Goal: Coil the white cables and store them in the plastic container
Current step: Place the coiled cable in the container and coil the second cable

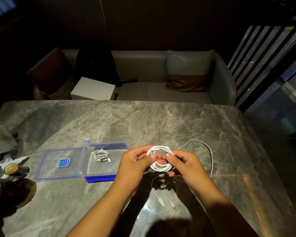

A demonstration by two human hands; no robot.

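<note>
Above the marble table, my left hand (135, 161) and my right hand (181, 164) both pinch a round coil of white cable (159, 151). A loose white cable (210, 156) lies on the table, curving around to the right of my hands. Its two plug ends (167, 202) rest below my hands. An open clear plastic container (102, 170) with blue clips stands to the left. Inside it lies a coiled white cable (101, 155). The container's lid (58, 165), with a blue sticker, lies flat on its left side.
A glass with a dark drink (12, 170) and a round dark plate (19, 192) sit at the table's left edge, near crumpled paper (0, 141). Beyond the far edge stands a grey sofa (161, 89) with cushions, a white box (92, 88) and a dark bag.
</note>
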